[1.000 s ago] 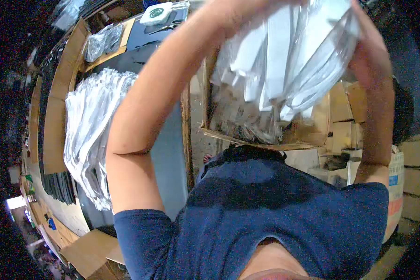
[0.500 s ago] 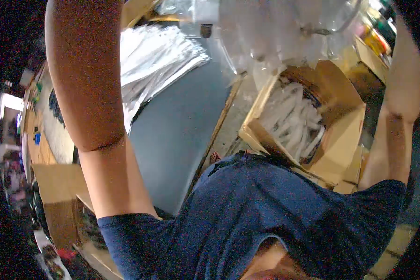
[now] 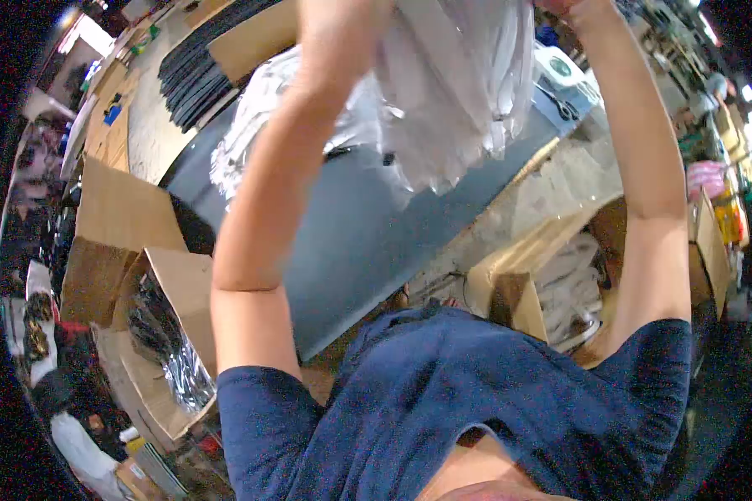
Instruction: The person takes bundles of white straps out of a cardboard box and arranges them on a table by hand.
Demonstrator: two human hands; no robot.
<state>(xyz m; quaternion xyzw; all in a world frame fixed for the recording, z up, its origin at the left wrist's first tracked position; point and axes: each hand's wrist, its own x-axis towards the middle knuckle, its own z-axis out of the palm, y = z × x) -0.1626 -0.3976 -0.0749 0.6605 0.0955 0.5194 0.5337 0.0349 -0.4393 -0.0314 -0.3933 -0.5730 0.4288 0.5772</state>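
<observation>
A bundle of clear plastic bags point(image 3: 451, 92) with pale contents hangs high over the dark grey table point(image 3: 351, 242). My left hand point(image 3: 342, 21) is at the top edge beside the bundle, smeared by motion, its fingers not readable. At the bundle's upper right, my right hand point(image 3: 568, 7) is partly cut off by the frame, with its fingers closed at the plastic. Behind my left forearm, a pile of shiny white plastic packets point(image 3: 255, 104) lies on the table.
Scissors point(image 3: 560, 104) and a white round-faced device point(image 3: 560, 67) are at the table's far right. An open carton point(image 3: 518, 305) with pale items stands right of my body; another carton point(image 3: 196, 292) with dark items is at left. Dark strips point(image 3: 194, 83) lie beyond the table.
The view has turned to the right, and the table and cartons appear shifted. Both forearms have come closer together around the plastic bundle, which now hangs over the table.
</observation>
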